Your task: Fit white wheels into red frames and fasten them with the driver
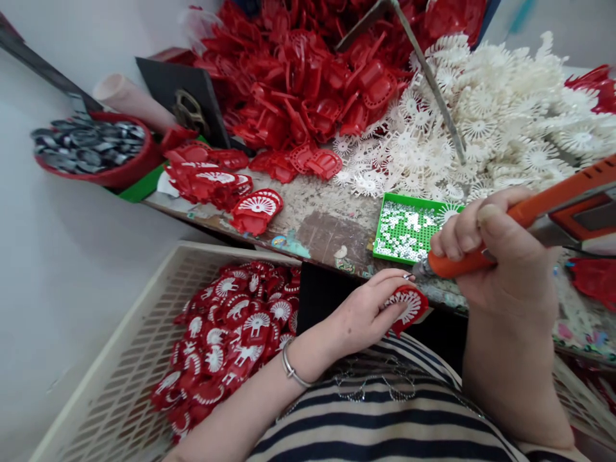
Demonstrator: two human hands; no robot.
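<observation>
My left hand [363, 317] is closed on a red plastic part [419, 301] with a white fan-shaped piece [409, 304] set in its face, just over the table's front edge. My right hand [500, 256] is wrapped round an orange power screwdriver [568, 199], which slants down to the left. Its metal tip [421, 268] comes close to my left fingertips, where a small shiny bit shows, too small to make out. Behind the tip lies a green tray [397, 258] holding many tiny silvery pieces, partly covered by my right hand.
Red plastic parts [298, 77] are heaped at the back, beside a pile of white fan pieces [481, 122]. A metal bar [428, 74] juts over them. Joined parts [256, 208] lie at left. Below stands a crate [129, 340] of similar parts; a red bowl [52, 168] holds dark pieces.
</observation>
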